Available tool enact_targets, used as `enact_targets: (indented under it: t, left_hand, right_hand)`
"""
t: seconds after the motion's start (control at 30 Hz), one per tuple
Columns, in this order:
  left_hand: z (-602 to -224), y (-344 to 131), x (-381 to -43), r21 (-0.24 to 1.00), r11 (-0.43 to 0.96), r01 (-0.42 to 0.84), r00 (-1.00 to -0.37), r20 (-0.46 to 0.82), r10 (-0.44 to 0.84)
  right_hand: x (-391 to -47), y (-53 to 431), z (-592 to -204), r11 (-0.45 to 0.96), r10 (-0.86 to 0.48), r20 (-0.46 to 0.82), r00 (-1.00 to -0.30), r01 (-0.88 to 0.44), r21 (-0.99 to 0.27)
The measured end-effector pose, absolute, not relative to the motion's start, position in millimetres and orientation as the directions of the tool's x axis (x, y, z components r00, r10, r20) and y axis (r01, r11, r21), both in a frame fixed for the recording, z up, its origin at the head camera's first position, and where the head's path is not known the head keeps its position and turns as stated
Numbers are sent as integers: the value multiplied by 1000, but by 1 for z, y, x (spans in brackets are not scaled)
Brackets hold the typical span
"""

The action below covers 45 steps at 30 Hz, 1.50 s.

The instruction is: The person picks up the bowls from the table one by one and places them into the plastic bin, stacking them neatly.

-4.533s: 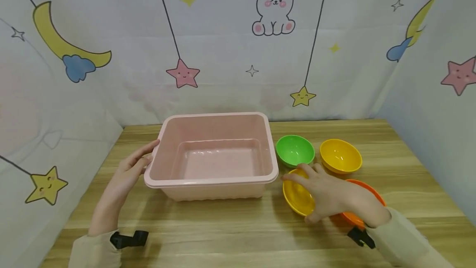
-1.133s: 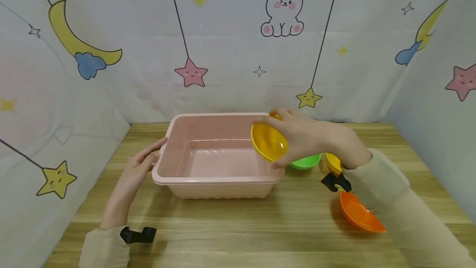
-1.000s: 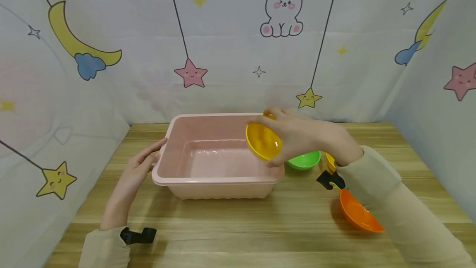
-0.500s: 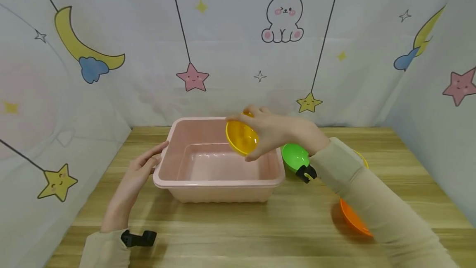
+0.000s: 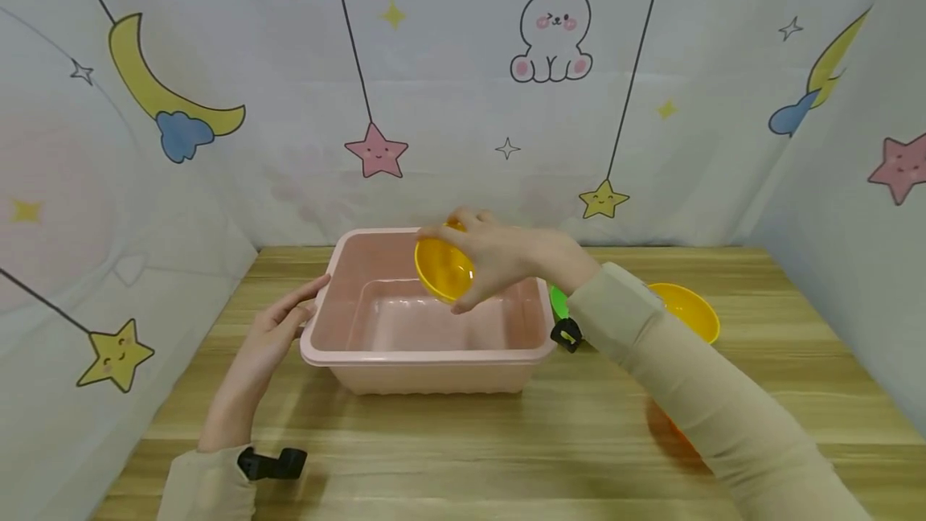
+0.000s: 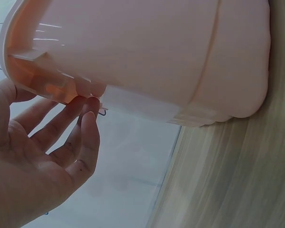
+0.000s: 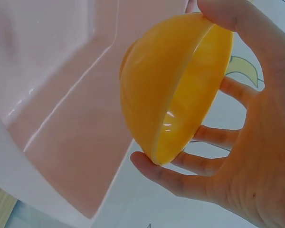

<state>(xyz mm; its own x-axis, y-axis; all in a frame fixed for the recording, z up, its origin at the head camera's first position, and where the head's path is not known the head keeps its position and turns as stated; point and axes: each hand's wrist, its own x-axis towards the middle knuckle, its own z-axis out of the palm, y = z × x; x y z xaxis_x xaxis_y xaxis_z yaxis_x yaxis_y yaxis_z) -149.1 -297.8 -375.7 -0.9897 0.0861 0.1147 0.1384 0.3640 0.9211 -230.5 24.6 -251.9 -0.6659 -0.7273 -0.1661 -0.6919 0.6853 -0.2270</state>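
In the head view my right hand (image 5: 499,257) grips a yellow bowl (image 5: 438,268) by its rim, tilted, over the pale pink plastic basin (image 5: 434,377). The right wrist view shows the thumb on one side of the bowl's rim and the fingers (image 7: 213,137) spread around the rest of it. My left hand (image 5: 273,332) holds the basin's left rim. From the left wrist, its fingers (image 6: 88,137) curl up under that rim, with the thumb at the outer edge. No other bowl shows inside the basin.
A green bowl (image 5: 559,302) stands right of the basin, partly hidden by the right sleeve (image 5: 694,368). Behind that sleeve are a second yellow bowl (image 5: 692,313) and an orange bowl, mostly covered. A patterned white cloth (image 5: 448,103) surrounds the wooden table (image 5: 434,457).
My right hand picked up the nearer yellow bowl from beside the basin and carried it up and left over the basin. My left hand has stayed at the basin's rim.
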Motion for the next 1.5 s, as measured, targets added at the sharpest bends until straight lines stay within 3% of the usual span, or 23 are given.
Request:
enact_targets:
  t: [0.57,1.5]
  left_hand:
    - [-373,-297,-150,916,375,142,-989,113,99]
    - [-374,-297,-146,918,371,138,-988,102,114]
  right_hand:
    - [-248,2,-266,662,-749,-163,-642,-717,-220]
    - [-264,-41,-303,643,-762,-273,-588,-735,-213]
